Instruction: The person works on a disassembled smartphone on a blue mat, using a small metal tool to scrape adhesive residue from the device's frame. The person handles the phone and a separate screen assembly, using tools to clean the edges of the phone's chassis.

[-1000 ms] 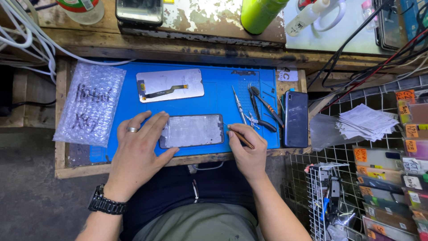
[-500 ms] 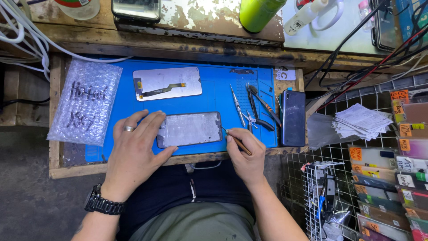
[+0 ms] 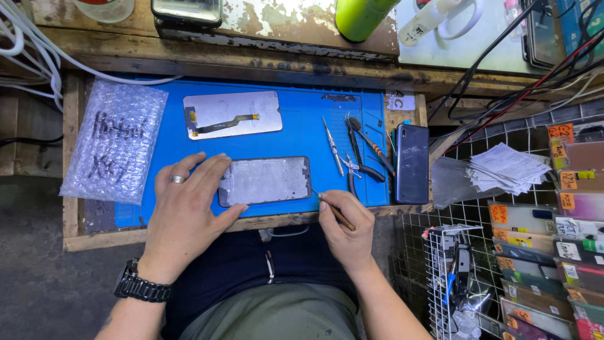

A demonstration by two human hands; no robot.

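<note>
We look down from above at two bare hands working on a worn wooden surface covered by a blue rubber mat. Our left hand, wearing a ring and a black wristwatch, lies flat with fingers spread, pressing on the left end of a grey rectangular phone frame. The frame lies flat on the mat between our two hands. Our right hand is curled in a narrow pinch around a thin wooden-handled tool, whose tip seems to touch the frame's right edge, though the contact is too small to be sure. Just beyond the left hand lies a silvery display panel with a ribbon cable. Beyond the right hand rest metal tweezers and black-handled pliers, and to its right a dark phone. Left of the left hand lies a bubble-wrap bag.
</note>
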